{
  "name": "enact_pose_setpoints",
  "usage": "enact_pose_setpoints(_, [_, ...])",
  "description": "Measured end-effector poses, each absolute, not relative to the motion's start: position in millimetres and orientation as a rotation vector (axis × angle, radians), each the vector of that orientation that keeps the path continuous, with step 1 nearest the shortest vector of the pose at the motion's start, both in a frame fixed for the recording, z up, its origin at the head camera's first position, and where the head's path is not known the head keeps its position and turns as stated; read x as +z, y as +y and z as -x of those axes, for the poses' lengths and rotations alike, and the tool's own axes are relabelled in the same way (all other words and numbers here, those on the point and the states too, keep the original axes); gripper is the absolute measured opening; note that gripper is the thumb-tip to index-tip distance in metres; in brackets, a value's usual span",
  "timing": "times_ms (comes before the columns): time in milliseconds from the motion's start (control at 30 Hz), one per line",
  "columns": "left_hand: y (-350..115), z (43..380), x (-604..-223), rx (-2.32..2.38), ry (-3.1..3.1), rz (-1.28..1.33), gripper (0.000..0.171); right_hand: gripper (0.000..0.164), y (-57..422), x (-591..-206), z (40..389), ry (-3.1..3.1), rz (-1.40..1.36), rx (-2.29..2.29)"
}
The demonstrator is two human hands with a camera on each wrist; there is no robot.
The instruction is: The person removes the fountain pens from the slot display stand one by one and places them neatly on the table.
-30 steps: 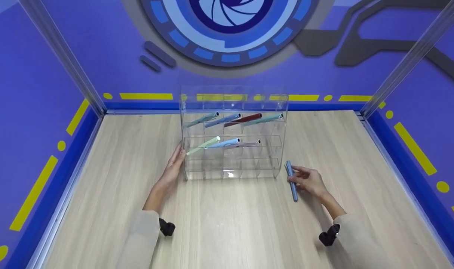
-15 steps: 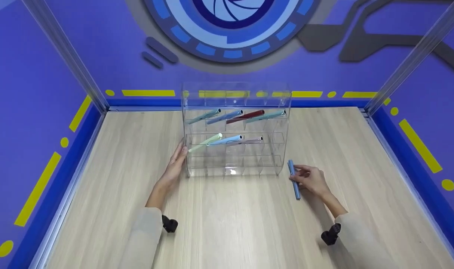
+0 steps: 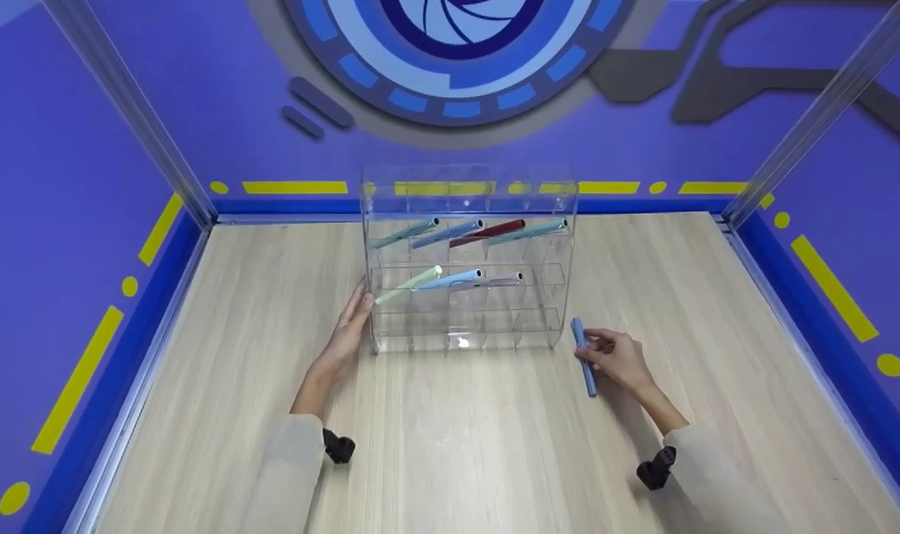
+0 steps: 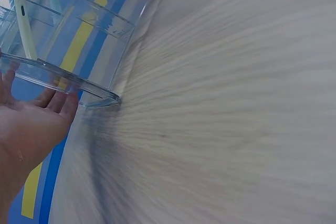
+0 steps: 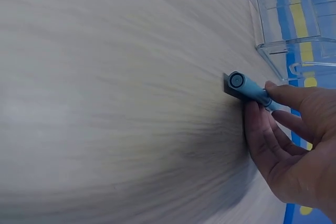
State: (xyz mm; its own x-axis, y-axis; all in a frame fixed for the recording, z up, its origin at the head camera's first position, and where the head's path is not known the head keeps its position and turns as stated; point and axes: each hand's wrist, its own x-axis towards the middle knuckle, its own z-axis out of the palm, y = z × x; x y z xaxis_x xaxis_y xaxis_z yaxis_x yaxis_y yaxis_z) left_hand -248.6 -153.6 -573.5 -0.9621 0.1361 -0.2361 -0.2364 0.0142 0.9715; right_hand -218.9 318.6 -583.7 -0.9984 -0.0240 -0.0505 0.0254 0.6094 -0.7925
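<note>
A clear acrylic pen rack (image 3: 465,340) with stepped compartments stands on the table. My left hand (image 3: 346,337) rests against its left side, fingers fairly straight along the panel; in the left wrist view the fingertips (image 4: 58,98) touch the rack's edge. To the right of the rack, my right hand (image 3: 619,362) pinches a blue pen (image 3: 584,360) between thumb and fingers. This pen is low over the table, possibly touching it; its round end faces the right wrist camera. Several pens lie slanted in two rows of the rack, among them a dark red pen (image 3: 488,233) and a pale green pen (image 3: 409,285).
The wooden table (image 3: 450,445) has a blue, patterned back wall (image 3: 272,156) close behind the rack. Side walls with metal corner posts (image 3: 127,111) enclose it. The rack's lowest row and rightmost compartments show no pens.
The view has shifted slightly. My left hand stays on the rack's side and my right hand keeps hold of the blue pen in nearly the same place.
</note>
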Motion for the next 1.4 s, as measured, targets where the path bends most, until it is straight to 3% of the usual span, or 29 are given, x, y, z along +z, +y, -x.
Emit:
enact_pose_setpoints(533, [-158.6, 245.7, -574.3, 2.039, 2.011, 0.037, 0.072, 0.036, 324.4, -565.3, 207.1, 2.603, -0.048, -1.638])
enact_pose_setpoints(900, [-157.6, 250.3, -575.4, 2.068, 2.001, -0.033, 0.07, 0.05, 295.2, -530.4, 204.1, 2.346, 0.049, -1.798])
enact_pose_setpoints(1400, [-155.1, 246.5, -576.9, 2.055, 2.006, -0.007, 0.071, 0.039, 248.9, -502.1, 219.4, 2.297, 0.129, -1.981])
